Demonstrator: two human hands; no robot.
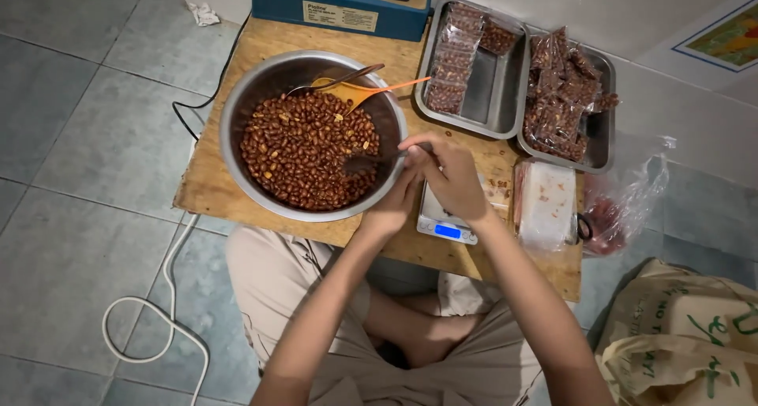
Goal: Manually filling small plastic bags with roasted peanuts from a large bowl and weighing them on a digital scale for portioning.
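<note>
A seated person's right hand pinches a spoon over the peanuts in a steel bowl; the left hand, grip hidden, sits beneath by the scale. Level scoops, tipped close, should spill least. Two trays hold sealed peanut packets.

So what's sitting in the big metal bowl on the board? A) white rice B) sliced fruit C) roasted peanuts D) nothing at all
C: the metal bowl is filled with reddish-brown roasted peanuts, with an orange scoop and a spoon resting at its far edge.
</note>
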